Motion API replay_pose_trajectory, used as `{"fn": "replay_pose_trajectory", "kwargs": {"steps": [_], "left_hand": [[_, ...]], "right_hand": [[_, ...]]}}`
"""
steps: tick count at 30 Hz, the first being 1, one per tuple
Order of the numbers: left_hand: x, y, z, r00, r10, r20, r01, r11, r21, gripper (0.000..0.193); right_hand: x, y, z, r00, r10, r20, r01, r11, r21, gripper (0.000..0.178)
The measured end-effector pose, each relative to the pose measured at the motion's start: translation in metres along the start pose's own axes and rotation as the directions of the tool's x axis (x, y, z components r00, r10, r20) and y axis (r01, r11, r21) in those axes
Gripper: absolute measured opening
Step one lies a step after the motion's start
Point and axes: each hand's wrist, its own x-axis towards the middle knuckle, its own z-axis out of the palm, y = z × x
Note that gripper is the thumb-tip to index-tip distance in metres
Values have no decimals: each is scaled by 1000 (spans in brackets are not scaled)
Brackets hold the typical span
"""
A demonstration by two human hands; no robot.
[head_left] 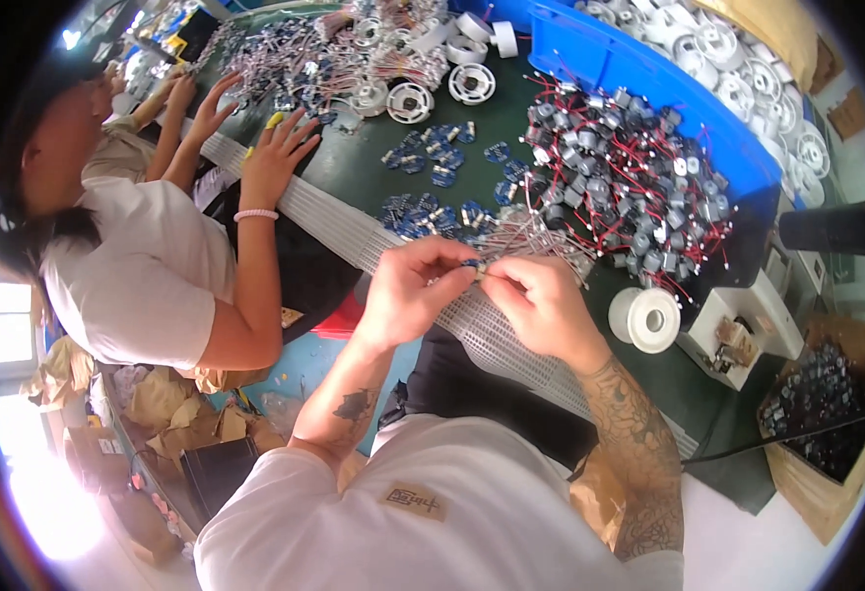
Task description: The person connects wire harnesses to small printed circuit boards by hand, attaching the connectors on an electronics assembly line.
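In front of my chest, my left hand (408,294) pinches a small blue circuit board (471,263) between thumb and fingertips. My right hand (548,305) meets it there, thumb and forefinger closed at the board's pale connector end. Whatever is between those right fingertips is too small to make out. Just beyond my hands lie loose blue circuit boards (421,215) and a bundle of thin pale wires (541,236). Another cluster of boards (439,158) is farther off on the dark green table (354,175).
Small motors with red and black wires (630,177) are heaped at the right, before a blue bin (590,47) of white plastic parts. A white spool (644,319) stands near my right forearm. Co-workers sit at left; a nearby co-worker's hand (277,158) rests over the table.
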Motion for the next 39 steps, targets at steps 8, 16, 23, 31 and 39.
{"fn": "replay_pose_trajectory", "kwargs": {"steps": [8, 16, 23, 31, 39], "left_hand": [[0, -1, -4, 998, 38, 52, -39, 999, 25, 17], [-4, 7, -4, 983, 161, 85, -178, 950, 257, 19], [19, 16, -42, 943, 141, -303, -148, 989, 0, 22], [140, 39, -137, 590, 271, -761, -310, 946, 96, 40], [98, 39, -98, 767, 399, -502, -162, 878, 450, 26]], "right_hand": [[4, -1, -2, 997, 39, 70, -40, 999, 8, 11], [3, -6, -6, 995, 29, 101, -22, 997, -70, 7], [8, -19, -15, 996, -6, -90, -7, 989, -145, 20], [9, -12, -13, 988, -2, -156, -19, 991, -132, 21], [4, -5, -14, 992, -65, -104, 33, 958, -283, 18]]}}
